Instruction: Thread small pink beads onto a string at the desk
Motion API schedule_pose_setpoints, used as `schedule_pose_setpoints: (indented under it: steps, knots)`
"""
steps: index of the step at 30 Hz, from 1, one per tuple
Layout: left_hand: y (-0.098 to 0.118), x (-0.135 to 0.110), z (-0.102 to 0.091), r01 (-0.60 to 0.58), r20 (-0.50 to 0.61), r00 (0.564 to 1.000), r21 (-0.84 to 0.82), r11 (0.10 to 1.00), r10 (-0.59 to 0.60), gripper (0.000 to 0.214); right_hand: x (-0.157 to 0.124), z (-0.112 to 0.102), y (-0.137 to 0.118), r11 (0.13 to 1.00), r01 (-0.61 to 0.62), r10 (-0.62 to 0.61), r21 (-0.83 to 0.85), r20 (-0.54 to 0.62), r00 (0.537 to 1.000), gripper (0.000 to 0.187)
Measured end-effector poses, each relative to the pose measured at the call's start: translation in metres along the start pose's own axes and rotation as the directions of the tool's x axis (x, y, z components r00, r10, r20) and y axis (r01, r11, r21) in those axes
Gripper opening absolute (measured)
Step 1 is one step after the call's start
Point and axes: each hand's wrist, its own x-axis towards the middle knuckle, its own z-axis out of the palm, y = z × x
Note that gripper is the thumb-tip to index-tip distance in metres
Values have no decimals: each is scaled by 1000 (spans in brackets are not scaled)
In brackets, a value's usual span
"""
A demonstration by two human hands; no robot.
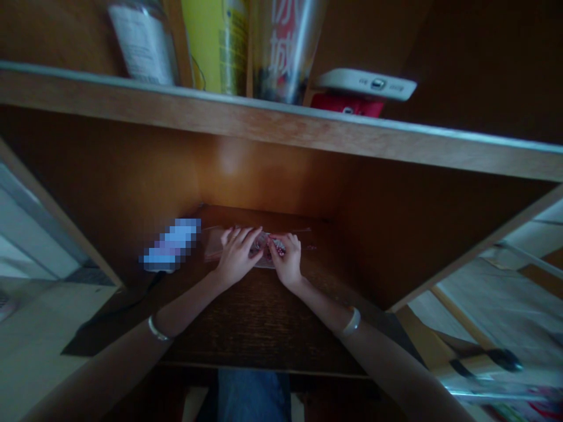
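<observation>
On the tall cylinder (284,53) we make out, apparently, "城"; the label (147,47) on the left bottle (168,41) is too blurred.

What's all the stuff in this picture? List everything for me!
Shelf: one, brown, across the top
Tabletop: one, dark brown, below
Jar: one, pale label, shelf left
Container: one, yellow, shelf
Tall container: one, silvery and red, shelf
Flat object: one, white, shelf
Red object: one, red, beneath that
Pixelated object: one, blue, left
Cable: one, dark, left
Plastic: count unclear, clear, mid-tabletop
Bead-like bits: several, red and pale, mid-tabletop
Clutter: blurry, mixed, lower right
Trousers: blue, bottom
Bracelets: two, pale, one per forearm
Left hand: one, bare, at plastic
Right hand: one, bare, at bits
</observation>
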Motion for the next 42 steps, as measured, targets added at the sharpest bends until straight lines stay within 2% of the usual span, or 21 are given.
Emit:
schedule_pose_setpoints:
  steps: [4,11,14,17,22,26,34,42]
  knots:
    - [-1,0,1,-12,11,1000,-20,1000,12,40,-1,2,1,998,42,-44,49,33,998,17]
    - [-3,-1,5,22,-19,1000,-30,999,-22,40,1,2,3,999,-8,6,32,42,999,18]
    - [-3,-1,6,45,-50,998,-38,998,-46,39,1,2,3,993,-86,93,-75,87,992,19]
    - [-3,0,6,55,-71,996,-44,998,-58,39,2,3,2,955,-155,206,-251,188,960,23]
    - [-2,0,5,55,-83,995,-41,998,-58,39,3,3,2,910,-143,286,-390,339,896,17]
    - [-3,0,7,54,-73,996,-48,997,-57,38,1,5,4,902,-95,278,-420,399,874,17]
    - [-2,0,5,48,-63,997,-62,997,-52,38,0,6,1,925,23,176,-380,479,860,21]
    - [-4,-1,7,40,-64,997,-70,997,-45,38,-1,9,4,941,23,160,-336,506,848,20]
